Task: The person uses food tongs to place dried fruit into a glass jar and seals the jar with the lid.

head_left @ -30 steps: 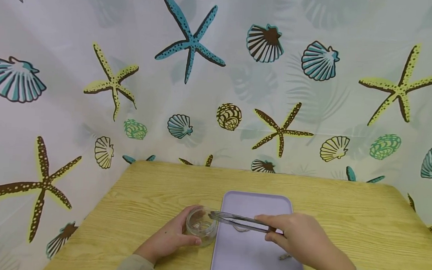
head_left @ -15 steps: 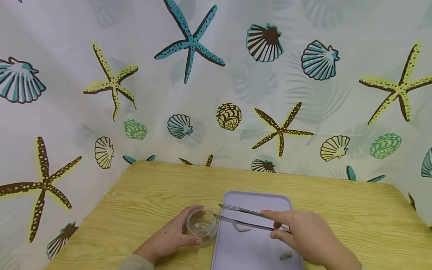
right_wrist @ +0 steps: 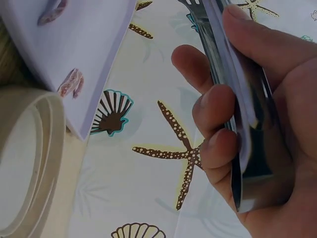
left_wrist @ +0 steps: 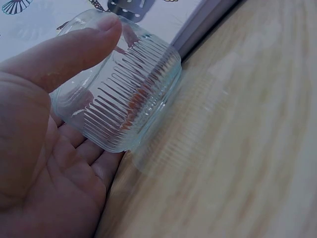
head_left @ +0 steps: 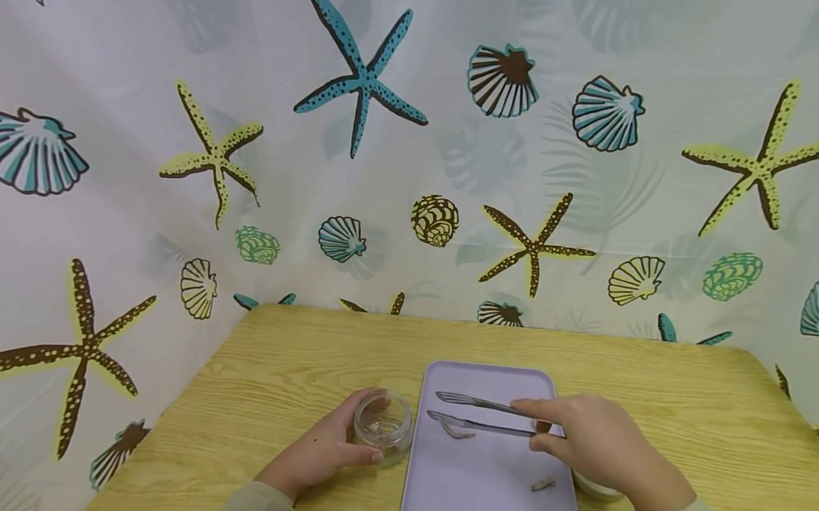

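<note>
My left hand (head_left: 330,444) holds a clear glass jar (head_left: 394,449), thumb on the near side and fingers round the back. In the left wrist view the jar's ribbed wall shows, with a reddish patch (left_wrist: 133,106) behind it that I cannot identify. Metal tongs (head_left: 477,425) lie in the grip of my right hand (head_left: 597,443), their arms spread, with nothing between the tips. They hover over a lilac tray (head_left: 480,506). A thin, curved dried piece (head_left: 457,432) lies below the tips. Nearer me on the tray is a small wrinkled brownish-pink piece (right_wrist: 73,83).
Beside the tray's right edge, partly under my right hand, sits a round off-white lid or shallow tub (right_wrist: 54,148). The wooden table (head_left: 307,358) backs onto a curtain (head_left: 400,170) printed with starfish and shells.
The tongs were closed with their tips at the jar's rim. They have since spread and moved right over the tray. My left hand and the jar have stayed put.
</note>
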The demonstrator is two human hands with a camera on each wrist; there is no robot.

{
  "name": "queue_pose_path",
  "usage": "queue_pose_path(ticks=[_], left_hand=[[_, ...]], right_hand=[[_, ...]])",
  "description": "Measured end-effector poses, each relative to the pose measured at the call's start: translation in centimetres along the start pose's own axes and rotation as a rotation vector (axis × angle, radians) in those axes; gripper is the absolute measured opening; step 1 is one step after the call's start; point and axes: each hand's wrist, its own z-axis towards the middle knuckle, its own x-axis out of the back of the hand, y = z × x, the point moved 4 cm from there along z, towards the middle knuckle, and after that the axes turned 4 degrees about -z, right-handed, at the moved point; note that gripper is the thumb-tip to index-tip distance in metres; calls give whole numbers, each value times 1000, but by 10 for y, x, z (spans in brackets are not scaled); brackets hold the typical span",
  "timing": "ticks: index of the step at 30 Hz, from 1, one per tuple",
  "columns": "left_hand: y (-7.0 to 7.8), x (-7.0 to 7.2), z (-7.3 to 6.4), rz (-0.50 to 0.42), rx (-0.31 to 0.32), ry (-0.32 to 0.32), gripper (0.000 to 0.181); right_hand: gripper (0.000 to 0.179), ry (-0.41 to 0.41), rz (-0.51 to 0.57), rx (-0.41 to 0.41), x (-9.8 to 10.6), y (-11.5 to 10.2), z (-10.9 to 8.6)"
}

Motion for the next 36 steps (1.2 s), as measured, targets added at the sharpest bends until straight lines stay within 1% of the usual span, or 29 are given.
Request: queue_pose_path(ticks=[4, 10, 16, 26, 36], left_hand=[[0, 1, -1, 6, -4, -1, 91], [-2, 1, 0, -3, 4, -4, 91], [-4, 2, 1, 4, 0, -2, 91], [-2, 1, 1, 10, -4, -10, 90], [-1, 2, -1, 7, -9, -12, 90]], right_hand=[[47, -28, -7, -3, -4, 4, 0], [46, -70, -9, -37, -8, 10, 0], [44, -106, 19, -63, -12, 14, -1], [39, -109, 18, -28, -14, 18, -2], [37, -103, 4, -68, -16, 20, -1]])
